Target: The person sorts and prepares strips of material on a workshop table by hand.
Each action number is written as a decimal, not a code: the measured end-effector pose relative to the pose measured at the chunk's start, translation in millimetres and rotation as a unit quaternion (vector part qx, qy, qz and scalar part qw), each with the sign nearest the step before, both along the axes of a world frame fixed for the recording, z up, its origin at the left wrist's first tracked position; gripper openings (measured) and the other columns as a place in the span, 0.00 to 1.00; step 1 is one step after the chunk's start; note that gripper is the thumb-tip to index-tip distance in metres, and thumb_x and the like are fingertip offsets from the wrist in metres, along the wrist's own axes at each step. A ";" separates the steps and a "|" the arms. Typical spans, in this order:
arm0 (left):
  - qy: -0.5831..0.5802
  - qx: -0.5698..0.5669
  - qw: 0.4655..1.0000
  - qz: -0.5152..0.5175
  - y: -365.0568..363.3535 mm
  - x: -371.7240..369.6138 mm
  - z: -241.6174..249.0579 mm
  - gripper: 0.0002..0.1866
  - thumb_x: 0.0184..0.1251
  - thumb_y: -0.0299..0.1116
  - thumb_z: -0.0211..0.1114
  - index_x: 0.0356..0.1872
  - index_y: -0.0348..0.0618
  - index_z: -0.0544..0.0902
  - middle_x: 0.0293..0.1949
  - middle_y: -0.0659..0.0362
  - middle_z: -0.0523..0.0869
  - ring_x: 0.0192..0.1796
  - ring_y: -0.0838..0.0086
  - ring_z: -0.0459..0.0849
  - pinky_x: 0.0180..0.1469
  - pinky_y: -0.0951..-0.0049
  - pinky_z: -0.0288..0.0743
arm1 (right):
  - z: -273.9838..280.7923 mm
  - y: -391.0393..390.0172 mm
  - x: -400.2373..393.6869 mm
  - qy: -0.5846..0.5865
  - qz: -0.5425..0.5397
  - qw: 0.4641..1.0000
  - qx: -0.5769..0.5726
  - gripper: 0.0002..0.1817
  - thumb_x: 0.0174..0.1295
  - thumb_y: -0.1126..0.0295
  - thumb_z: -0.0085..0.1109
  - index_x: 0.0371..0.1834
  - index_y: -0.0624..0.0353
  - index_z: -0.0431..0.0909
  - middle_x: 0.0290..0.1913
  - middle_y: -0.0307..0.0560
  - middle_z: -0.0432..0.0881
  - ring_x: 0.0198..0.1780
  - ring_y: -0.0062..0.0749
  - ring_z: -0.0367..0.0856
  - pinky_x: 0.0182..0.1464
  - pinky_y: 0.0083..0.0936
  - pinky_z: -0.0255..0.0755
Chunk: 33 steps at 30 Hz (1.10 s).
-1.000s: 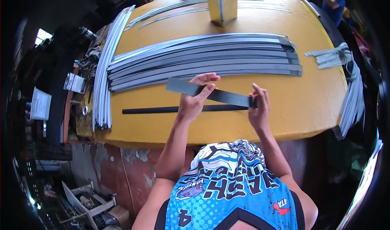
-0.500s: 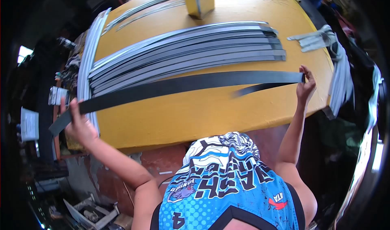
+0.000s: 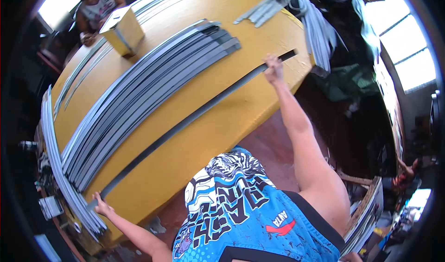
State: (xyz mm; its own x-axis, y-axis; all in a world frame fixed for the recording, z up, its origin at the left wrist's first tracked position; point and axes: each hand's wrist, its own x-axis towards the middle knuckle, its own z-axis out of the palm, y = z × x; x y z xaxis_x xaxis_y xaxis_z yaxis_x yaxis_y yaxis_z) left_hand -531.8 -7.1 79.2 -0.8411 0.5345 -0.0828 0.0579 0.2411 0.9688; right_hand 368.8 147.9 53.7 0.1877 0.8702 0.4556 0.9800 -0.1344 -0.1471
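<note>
A long dark grey flat strip (image 3: 185, 122) stretches diagonally over the yellow table, its two ends near my two hands. My left hand (image 3: 103, 206) grips it close to its lower-left end, at the table's left edge. Toward the upper-right end my right hand (image 3: 274, 69) is closed around it, and a short dark piece sticks out past the fingers. Beyond this strip lies a row of several similar grey strips (image 3: 150, 93), side by side and roughly parallel to it.
A yellow box (image 3: 125, 32) stands on the far part of the yellow table (image 3: 178, 162). Pale strips hang over the right corner (image 3: 317, 30) and lie along the left edge (image 3: 54, 153). Another person (image 3: 98, 7) sits across the table. Thin strips (image 3: 83, 69) lie near that person.
My view has turned and tilted. The strip, held up with one end folded back before, now runs low over the table. My right hand has shifted inward from its end.
</note>
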 end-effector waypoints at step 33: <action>0.526 -0.138 0.831 -0.115 33.7 365.2 -66.7 0.20 0.65 0.43 0.62 0.52 0.41 0.77 0.58 0.45 0.72 0.64 0.50 0.67 0.63 0.50 0.61 | 20.2 50.7 90.7 0.302 -0.160 0.938 -0.063 0.18 0.57 0.52 0.61 0.40 0.54 0.83 0.36 0.49 0.85 0.44 0.42 0.83 0.48 0.35 0.75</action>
State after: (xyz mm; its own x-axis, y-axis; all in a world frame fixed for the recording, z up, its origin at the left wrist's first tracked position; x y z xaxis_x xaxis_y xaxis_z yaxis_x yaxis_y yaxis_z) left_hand -166.6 26.6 12.5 -0.4028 0.7741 0.4883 0.9138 0.3101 0.2622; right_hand 459.5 198.6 73.9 0.6386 0.7653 0.0804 0.6299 -0.4599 -0.6260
